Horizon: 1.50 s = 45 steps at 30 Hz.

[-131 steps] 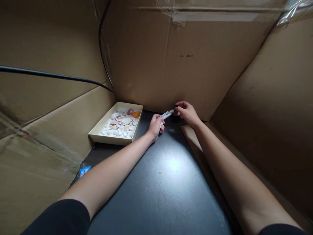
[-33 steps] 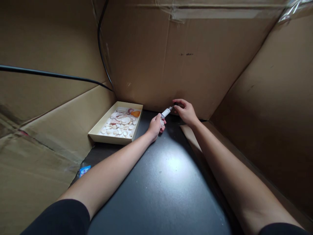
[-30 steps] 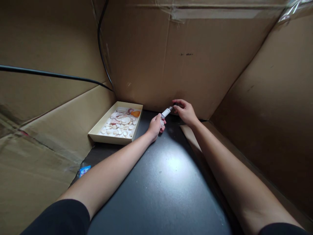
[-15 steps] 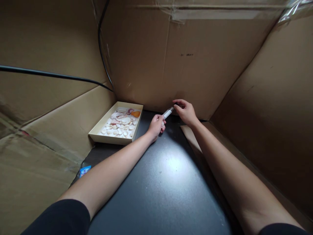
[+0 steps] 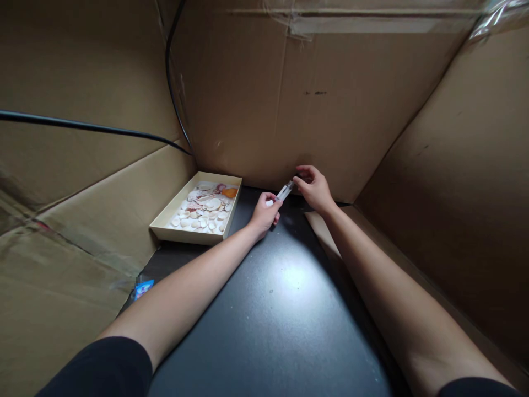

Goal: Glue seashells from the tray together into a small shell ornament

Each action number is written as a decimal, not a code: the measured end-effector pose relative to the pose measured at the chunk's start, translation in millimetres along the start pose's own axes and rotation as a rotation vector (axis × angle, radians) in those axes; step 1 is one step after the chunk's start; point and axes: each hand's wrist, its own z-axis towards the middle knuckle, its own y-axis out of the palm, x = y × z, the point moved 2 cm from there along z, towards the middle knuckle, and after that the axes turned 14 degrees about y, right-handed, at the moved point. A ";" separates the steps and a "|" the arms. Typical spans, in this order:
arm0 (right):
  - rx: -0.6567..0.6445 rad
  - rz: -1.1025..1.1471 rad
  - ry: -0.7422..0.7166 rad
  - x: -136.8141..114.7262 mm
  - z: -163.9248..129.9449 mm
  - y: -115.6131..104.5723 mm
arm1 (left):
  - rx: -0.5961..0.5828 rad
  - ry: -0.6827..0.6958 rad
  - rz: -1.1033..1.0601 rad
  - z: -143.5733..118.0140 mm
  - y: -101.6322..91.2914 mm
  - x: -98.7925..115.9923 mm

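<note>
Nearest, my left hand (image 5: 264,212) is curled around the lower end of a small clear tube (image 5: 283,192) above the black tabletop (image 5: 281,309). Just beyond, my right hand (image 5: 314,187) pinches its upper end, while the shell tray (image 5: 165,223) sits left against the cardboard wall (image 5: 330,110).

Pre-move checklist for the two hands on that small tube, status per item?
1. Left hand closed on the tube's lower end: ok.
2. Right hand fingertips at its upper end: ok.
3. Tube lifted off the black tabletop: ok.
4. Tube apart from the shell tray: ok.
5. Cap on or off: cannot tell.
6. Black cable away from both hands: ok.
</note>
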 end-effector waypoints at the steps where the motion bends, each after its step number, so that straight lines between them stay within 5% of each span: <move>1: -0.004 0.004 0.005 0.5 0.0 0.3 | 0.004 0.000 0.000 -0.1 0.0 -0.1; 9: -0.190 -0.013 0.082 -0.5 -3.0 4.4 | 0.012 0.007 0.008 -1.4 0.4 2.4; 18: 0.029 -0.147 -0.070 -12.6 -9.3 -2.0 | -0.002 0.000 0.048 -2.0 1.1 3.8; 29: 0.133 -0.181 -0.080 -10.4 -6.6 -4.9 | -0.003 0.003 0.054 -1.7 2.2 4.6; 37: 0.014 -0.173 0.117 -0.9 -2.3 -5.1 | -0.005 -0.007 0.059 -1.9 1.3 3.9; 45: -0.136 -0.061 0.110 -1.6 -1.9 1.2 | -0.026 -0.002 0.044 -1.1 1.3 2.7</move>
